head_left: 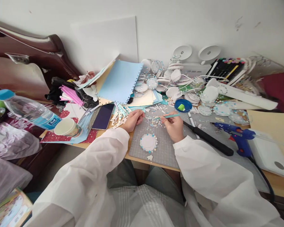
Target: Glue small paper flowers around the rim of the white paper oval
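Two bare hands are at work over a grey cutting mat [137, 149], and a white disc [148, 142], edged with blue and pale dots, lies flat near the mat's front edge. Taking that disc as the clock's centre, the right hand [174, 127] is at 2 o'clock, thumb and fingers pinching a thin blue-green stick [170, 116]. A loose scatter of small bits [154, 121] spreads between 12 and 1 o'clock, just beside the fingers; whether the stick touches any is too small to tell. Between 10 and 11 o'clock, the left hand [133, 120] rests at the mat's edge with its fingers curled inward; I cannot tell whether they grip anything. One white scrap [150, 157] sits at 6 o'clock, just below the disc.

Farther out, a blue lid [186, 109] holding a green lump [181, 107] lies between 1 and 2 o'clock. A black tool [211, 141] and a blue glue gun [242, 135] lie toward 3, a paper cup [67, 128] at 9, a phone [103, 116] at 10, and a blue sheet [120, 80] at 11.
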A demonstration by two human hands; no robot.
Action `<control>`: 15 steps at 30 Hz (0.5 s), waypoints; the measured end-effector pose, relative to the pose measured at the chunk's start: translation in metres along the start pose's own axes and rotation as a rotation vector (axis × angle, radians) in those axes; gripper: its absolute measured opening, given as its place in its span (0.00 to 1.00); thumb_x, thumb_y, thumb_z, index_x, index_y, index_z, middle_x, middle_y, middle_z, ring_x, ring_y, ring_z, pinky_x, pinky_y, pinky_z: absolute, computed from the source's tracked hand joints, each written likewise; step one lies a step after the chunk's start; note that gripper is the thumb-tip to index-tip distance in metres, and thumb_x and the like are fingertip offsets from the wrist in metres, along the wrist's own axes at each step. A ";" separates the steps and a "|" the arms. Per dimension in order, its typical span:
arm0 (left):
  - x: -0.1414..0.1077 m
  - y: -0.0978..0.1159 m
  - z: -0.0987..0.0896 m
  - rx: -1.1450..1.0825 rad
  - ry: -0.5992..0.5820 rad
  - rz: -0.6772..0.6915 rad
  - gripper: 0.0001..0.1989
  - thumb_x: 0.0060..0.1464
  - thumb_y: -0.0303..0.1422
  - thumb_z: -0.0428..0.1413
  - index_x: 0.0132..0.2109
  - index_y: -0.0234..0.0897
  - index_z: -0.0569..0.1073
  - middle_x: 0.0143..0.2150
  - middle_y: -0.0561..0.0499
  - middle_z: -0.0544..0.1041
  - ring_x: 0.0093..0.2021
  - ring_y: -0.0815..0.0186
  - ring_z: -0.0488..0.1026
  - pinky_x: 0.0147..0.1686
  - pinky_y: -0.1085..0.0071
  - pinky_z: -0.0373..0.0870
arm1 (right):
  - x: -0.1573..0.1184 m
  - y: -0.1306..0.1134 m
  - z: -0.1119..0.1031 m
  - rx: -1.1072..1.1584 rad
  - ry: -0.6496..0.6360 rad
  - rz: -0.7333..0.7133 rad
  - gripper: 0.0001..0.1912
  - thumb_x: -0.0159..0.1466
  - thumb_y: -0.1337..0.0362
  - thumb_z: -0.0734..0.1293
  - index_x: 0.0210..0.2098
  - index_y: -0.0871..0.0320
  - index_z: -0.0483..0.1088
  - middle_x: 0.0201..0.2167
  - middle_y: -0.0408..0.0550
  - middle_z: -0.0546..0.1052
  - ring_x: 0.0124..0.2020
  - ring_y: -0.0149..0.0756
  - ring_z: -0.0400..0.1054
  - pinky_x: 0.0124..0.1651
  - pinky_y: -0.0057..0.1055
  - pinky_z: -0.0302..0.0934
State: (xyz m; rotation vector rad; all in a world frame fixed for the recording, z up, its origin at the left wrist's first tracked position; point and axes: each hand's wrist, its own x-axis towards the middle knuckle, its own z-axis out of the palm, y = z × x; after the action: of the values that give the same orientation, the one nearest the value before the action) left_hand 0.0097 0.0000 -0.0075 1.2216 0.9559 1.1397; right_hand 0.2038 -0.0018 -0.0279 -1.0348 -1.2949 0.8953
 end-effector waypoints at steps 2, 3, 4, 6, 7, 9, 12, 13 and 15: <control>-0.003 0.002 0.002 0.033 0.013 -0.004 0.14 0.57 0.40 0.50 0.27 0.35 0.65 0.13 0.60 0.57 0.15 0.75 0.50 0.19 0.75 0.44 | -0.001 -0.003 0.000 0.000 0.015 0.006 0.14 0.53 0.55 0.72 0.28 0.56 0.65 0.24 0.43 0.73 0.24 0.33 0.67 0.29 0.32 0.62; -0.006 0.003 0.003 0.054 0.018 -0.008 0.14 0.57 0.39 0.50 0.28 0.34 0.66 0.13 0.60 0.57 0.15 0.75 0.50 0.19 0.75 0.45 | -0.002 -0.004 0.000 -0.004 0.022 0.006 0.14 0.54 0.55 0.72 0.28 0.56 0.65 0.24 0.43 0.73 0.24 0.33 0.67 0.29 0.32 0.62; -0.008 0.004 0.004 0.075 0.023 -0.012 0.14 0.57 0.39 0.50 0.28 0.34 0.66 0.13 0.59 0.58 0.16 0.75 0.51 0.20 0.75 0.46 | -0.003 -0.006 0.000 -0.013 0.026 0.003 0.13 0.54 0.55 0.71 0.28 0.56 0.66 0.25 0.43 0.73 0.23 0.33 0.67 0.29 0.32 0.62; -0.011 0.007 0.005 0.108 0.030 -0.022 0.15 0.58 0.40 0.50 0.27 0.34 0.66 0.13 0.59 0.58 0.16 0.75 0.52 0.20 0.74 0.48 | -0.005 -0.009 0.000 -0.046 0.033 -0.001 0.12 0.56 0.56 0.71 0.28 0.56 0.66 0.24 0.43 0.73 0.24 0.32 0.67 0.29 0.32 0.62; -0.013 0.008 0.005 0.120 0.033 -0.027 0.15 0.58 0.40 0.49 0.27 0.34 0.66 0.13 0.59 0.58 0.16 0.75 0.52 0.20 0.74 0.48 | -0.005 -0.009 -0.001 -0.065 0.031 0.000 0.11 0.56 0.57 0.70 0.28 0.56 0.67 0.24 0.43 0.72 0.24 0.33 0.67 0.29 0.32 0.61; -0.014 0.008 0.004 0.137 0.042 -0.046 0.15 0.60 0.39 0.48 0.28 0.35 0.65 0.14 0.59 0.58 0.16 0.74 0.52 0.20 0.74 0.47 | -0.007 -0.010 -0.001 -0.061 0.037 0.027 0.10 0.57 0.58 0.70 0.28 0.56 0.68 0.24 0.43 0.73 0.24 0.33 0.67 0.29 0.32 0.62; -0.013 0.007 0.003 0.165 0.099 -0.072 0.15 0.60 0.38 0.47 0.28 0.35 0.65 0.15 0.59 0.57 0.17 0.74 0.52 0.22 0.74 0.49 | -0.009 -0.010 -0.001 -0.032 0.031 0.054 0.09 0.58 0.58 0.69 0.29 0.56 0.68 0.26 0.45 0.75 0.24 0.34 0.68 0.29 0.33 0.63; -0.013 0.007 0.003 0.171 0.100 -0.065 0.15 0.60 0.38 0.47 0.28 0.35 0.65 0.15 0.59 0.57 0.17 0.74 0.52 0.22 0.74 0.49 | -0.009 -0.010 -0.001 -0.030 0.032 0.053 0.09 0.58 0.58 0.70 0.29 0.56 0.68 0.27 0.46 0.76 0.24 0.34 0.68 0.29 0.34 0.63; -0.013 0.006 0.003 0.183 0.101 -0.048 0.14 0.60 0.37 0.47 0.29 0.35 0.65 0.16 0.59 0.57 0.17 0.74 0.52 0.22 0.74 0.49 | -0.009 -0.012 -0.001 -0.035 0.033 0.039 0.09 0.58 0.59 0.70 0.29 0.56 0.68 0.27 0.46 0.76 0.25 0.34 0.68 0.29 0.34 0.64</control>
State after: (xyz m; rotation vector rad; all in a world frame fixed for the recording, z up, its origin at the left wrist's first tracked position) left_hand 0.0095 -0.0131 -0.0014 1.2892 1.1806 1.1025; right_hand 0.2036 -0.0142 -0.0197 -1.1014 -1.2698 0.8845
